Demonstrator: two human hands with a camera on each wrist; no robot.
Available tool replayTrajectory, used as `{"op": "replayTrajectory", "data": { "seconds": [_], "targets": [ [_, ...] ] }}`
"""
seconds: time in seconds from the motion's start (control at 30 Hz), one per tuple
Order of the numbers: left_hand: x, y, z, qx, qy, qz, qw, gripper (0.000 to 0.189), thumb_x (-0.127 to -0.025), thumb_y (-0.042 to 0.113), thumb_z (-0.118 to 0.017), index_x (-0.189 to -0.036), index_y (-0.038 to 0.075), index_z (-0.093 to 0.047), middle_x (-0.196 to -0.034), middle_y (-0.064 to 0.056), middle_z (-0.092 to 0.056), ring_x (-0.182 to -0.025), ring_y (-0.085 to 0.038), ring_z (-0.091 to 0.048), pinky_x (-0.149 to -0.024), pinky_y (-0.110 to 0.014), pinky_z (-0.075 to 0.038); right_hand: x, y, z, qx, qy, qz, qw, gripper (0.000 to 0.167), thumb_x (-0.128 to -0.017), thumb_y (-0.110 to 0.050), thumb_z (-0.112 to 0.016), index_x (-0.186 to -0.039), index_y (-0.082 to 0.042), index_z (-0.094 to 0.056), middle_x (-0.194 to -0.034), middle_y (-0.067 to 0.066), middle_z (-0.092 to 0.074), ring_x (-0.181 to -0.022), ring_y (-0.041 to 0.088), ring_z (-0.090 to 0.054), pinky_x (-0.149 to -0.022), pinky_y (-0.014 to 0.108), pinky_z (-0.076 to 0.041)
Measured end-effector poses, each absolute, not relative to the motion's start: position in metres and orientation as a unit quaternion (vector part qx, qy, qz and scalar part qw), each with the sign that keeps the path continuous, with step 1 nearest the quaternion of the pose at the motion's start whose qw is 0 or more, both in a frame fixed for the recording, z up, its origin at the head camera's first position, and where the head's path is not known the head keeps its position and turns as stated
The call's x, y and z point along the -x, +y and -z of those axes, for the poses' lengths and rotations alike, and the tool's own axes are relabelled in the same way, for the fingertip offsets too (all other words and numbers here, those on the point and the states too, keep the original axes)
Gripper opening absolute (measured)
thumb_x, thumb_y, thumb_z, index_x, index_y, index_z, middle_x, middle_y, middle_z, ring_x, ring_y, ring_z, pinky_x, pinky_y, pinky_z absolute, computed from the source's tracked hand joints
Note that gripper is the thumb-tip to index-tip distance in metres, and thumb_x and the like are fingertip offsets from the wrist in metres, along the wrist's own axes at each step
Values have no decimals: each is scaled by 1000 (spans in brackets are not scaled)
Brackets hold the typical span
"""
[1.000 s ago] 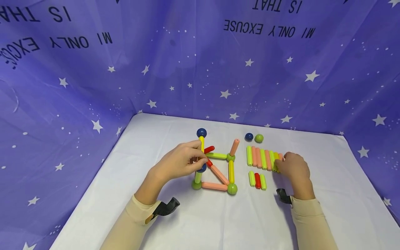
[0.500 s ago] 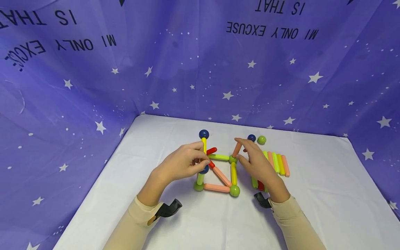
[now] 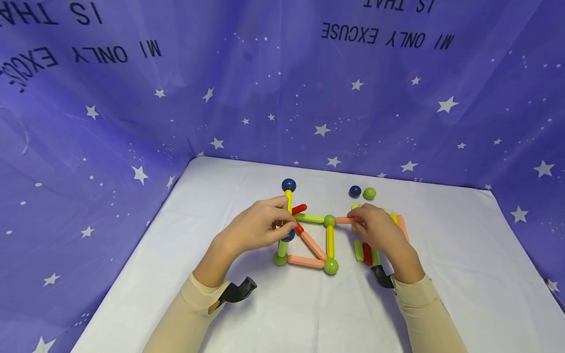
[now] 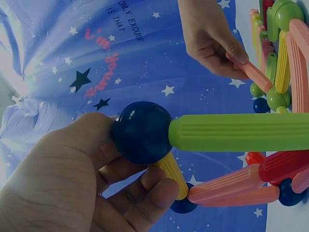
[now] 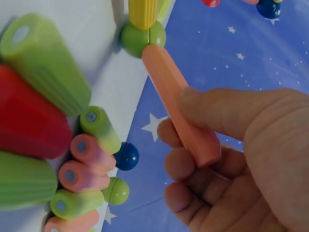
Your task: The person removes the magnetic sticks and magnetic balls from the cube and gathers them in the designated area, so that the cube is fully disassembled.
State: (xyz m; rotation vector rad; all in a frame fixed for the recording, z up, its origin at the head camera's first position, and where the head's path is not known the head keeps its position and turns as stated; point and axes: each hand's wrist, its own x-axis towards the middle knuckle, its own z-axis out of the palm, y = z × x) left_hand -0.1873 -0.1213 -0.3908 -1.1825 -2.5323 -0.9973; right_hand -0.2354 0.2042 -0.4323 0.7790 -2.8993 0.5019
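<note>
In the left wrist view, my left hand [image 4: 53,169] holds a dark blue ball [image 4: 143,133] between thumb and fingers. A lime-green magnetic stick [image 4: 241,133] joins this ball to a green ball [image 3: 280,258] at the frame's front left corner. My right hand [image 3: 381,230] pinches a pink magnetic stick [image 5: 174,96] between thumb and fingers. That stick's other end touches the back right green ball [image 3: 329,220] and points to the right. A yellow stick [image 3: 330,241] runs from that ball to the front right green ball [image 3: 331,266].
Right of the frame lies a row of green, pink and yellow sticks [image 3: 401,228], partly hidden by my right hand. Short sticks [image 3: 367,253] lie before it. A loose blue ball [image 3: 355,191] and green ball [image 3: 370,193] sit behind. Purple curtains border the white table [image 3: 273,314].
My right hand left the stick row and went left to the pink stick. Since then the stick has swung from leaning upward to pointing right. My left hand stays in place.
</note>
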Motion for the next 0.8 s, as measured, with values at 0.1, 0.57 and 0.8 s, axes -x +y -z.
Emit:
{"op": "replayTrajectory", "data": {
  "seconds": [0.1, 0.57, 0.8],
  "targets": [
    [188, -122, 391, 396, -850, 336, 88, 9, -92, 16, -67, -91, 15, -76, -79, 3, -46, -63, -4, -45, -54, -21, -41, 235, 206, 432, -268, -949, -161, 37, 19, -83, -2, -74, -102, -4, -72, -84, 1, -61, -74, 19, -54, -73, 40, -51],
    [188, -121, 390, 397, -847, 342, 84, 9, -92, 15, -68, -92, 15, -76, -79, 1, -47, -63, -5, -45, -55, -21, -40, 233, 207, 433, -266, -955, -134, 7, 14, -83, -2, -75, -97, -4, -74, -88, 3, -66, -78, 20, -60, -75, 41, -52],
    [187, -120, 391, 395, -849, 342, 82, 9, -92, 15, -68, -92, 16, -76, -79, 1, -47, -63, -5, -45, -54, -21, -40, 233, 214, 429, -222, -962, -160, -6, 16, -88, -11, -73, -102, -4, -71, -89, 3, -67, -77, 21, -59, -72, 41, -52]
  ]
}}
